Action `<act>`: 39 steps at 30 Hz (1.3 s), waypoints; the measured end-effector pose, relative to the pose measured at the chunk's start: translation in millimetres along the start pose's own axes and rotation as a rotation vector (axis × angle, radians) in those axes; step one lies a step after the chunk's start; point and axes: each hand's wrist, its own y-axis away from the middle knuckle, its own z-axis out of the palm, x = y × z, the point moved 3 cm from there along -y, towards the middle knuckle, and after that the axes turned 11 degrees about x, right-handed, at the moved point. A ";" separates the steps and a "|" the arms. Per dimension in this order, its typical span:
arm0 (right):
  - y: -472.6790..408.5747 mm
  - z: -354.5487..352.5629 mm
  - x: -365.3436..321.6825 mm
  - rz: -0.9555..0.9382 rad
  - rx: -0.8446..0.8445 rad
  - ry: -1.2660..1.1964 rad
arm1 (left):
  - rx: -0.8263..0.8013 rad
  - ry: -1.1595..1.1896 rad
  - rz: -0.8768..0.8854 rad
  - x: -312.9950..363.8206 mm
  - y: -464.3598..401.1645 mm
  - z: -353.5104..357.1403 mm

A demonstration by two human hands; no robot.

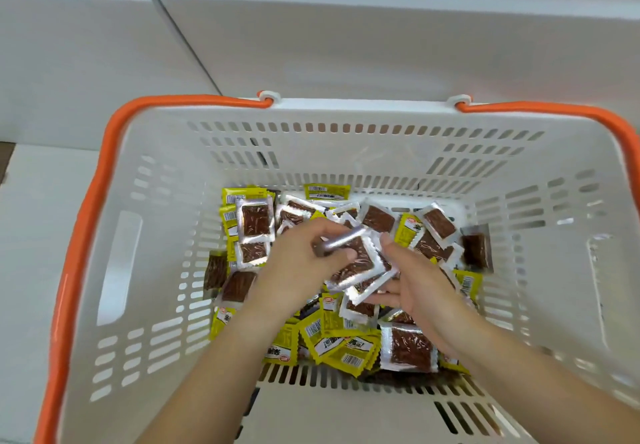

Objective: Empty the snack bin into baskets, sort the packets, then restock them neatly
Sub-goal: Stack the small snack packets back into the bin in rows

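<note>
A white slotted basket (pixel 162 222) with orange handles (pixel 86 201) fills the view. Its floor holds a heap of several snack packets: clear silver-edged ones with brown contents (pixel 255 222) and yellow printed ones (pixel 346 352). Both my hands reach down into the basket's middle. My left hand (pixel 294 263) pinches the top of a clear brown packet (pixel 353 260). My right hand (pixel 415 281) holds a small stack of the same clear packets (pixel 367 286) from below, with its thumb at the stack's right edge.
The basket stands against a white shelf wall (pixel 381 49), with a white surface (pixel 38 218) to its left. The orange handles lie folded outward along the rim. Yellow and clear packets lie mixed all over the basket floor.
</note>
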 end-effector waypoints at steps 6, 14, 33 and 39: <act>-4.1 -11.7 5.4 -0.025 0.028 0.071 | -0.149 -0.114 -0.053 -21.3 -10.0 9.7; -15.7 -24.9 12.6 0.071 0.173 0.065 | -0.221 -1.036 0.201 -59.7 -60.5 -11.7; 2.0 -8.1 2.4 0.069 0.064 -0.219 | 0.142 0.440 -0.503 -16.0 1.1 20.5; 8.2 0.6 -0.9 0.046 -0.025 -0.273 | 0.243 0.475 -0.488 -4.4 12.5 48.6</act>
